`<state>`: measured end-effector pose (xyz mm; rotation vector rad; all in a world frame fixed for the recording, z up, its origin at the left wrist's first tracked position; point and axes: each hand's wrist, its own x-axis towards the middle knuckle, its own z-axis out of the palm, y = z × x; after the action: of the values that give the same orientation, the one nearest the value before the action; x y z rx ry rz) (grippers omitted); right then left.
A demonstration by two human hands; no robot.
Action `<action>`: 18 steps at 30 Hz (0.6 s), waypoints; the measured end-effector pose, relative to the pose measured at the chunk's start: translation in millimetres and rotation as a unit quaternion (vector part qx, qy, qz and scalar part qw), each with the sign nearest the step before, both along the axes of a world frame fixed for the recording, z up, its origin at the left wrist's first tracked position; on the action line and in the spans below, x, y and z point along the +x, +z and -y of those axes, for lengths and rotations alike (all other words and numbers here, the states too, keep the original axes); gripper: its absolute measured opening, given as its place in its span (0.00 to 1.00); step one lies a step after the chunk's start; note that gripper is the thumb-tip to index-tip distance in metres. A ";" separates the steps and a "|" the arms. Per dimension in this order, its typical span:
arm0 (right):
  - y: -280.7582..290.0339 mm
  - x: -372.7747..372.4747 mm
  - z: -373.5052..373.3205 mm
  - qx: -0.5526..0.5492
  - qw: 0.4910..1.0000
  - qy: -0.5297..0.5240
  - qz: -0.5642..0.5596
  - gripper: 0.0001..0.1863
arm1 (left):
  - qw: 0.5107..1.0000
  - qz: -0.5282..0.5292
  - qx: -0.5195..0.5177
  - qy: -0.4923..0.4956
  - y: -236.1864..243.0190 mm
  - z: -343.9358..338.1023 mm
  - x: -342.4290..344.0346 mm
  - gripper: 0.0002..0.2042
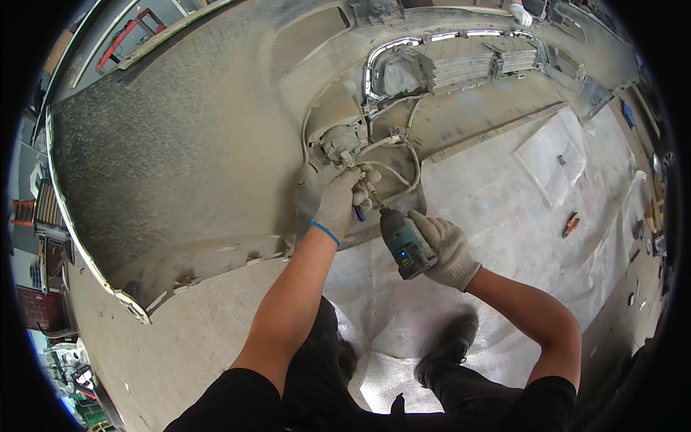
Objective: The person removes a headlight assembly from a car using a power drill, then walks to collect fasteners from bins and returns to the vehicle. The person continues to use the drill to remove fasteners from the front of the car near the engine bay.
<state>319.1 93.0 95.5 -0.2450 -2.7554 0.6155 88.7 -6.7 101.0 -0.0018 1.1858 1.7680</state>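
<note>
My left hand, in a pale knit glove with a blue cuff, is closed at the hose fittings beside a round housing on a large dusty bumper. A blue-handled item pokes from below its fingers; the rest is partly hidden. My right hand, also gloved, grips a green and black cordless driver, whose bit points up at the fingers of my left hand. Pale hoses loop to the right of them.
White plastic sheeting covers the floor, with orange-handled pliers and a clear bag on it. Louvered panels sit in the bumper. A co-worker's gloved hand shows at top right. A red-framed rack stands upper left.
</note>
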 end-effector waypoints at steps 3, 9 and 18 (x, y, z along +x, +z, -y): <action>-4.4 -2.8 0.1 -0.064 0.998 -0.005 -0.003 0.44 | 1.000 0.001 -0.004 0.006 -1.9 -0.2 -1.3 0.09; 0.5 -36.3 -9.2 0.056 0.993 0.047 0.091 0.46 | 0.993 -0.080 -0.084 0.039 -15.6 3.3 -18.5 0.07; -44.8 -97.9 6.9 0.065 0.997 0.004 0.053 0.44 | 0.926 -0.167 -0.280 0.188 -52.6 -11.7 -56.7 0.12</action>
<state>221.2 86.1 50.7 -0.2432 -2.8846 0.4356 32.1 5.0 48.4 -0.2938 2.0235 1.7261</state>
